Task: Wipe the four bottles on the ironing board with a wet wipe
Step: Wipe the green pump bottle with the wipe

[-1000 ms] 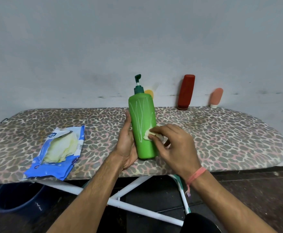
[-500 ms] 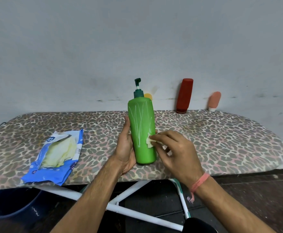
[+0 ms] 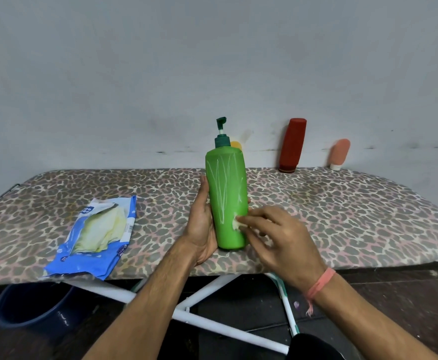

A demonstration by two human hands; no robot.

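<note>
A tall green pump bottle stands upright near the front edge of the leopard-print ironing board. My left hand grips its left side. My right hand pinches a small folded wet wipe and presses it on the bottle's lower right face. At the back, against the wall, a dark red bottle and a small peach tube stand cap down. A yellow bottle is mostly hidden behind the green one.
An opened blue pack of wet wipes lies on the board's left front. Under the board are its white legs and a dark blue bucket at the lower left. A grey wall rises right behind the board.
My right hand has slid the wipe a little lower and to the left on the bottle's face. The left hand keeps its hold, and the bottle stays upright.
</note>
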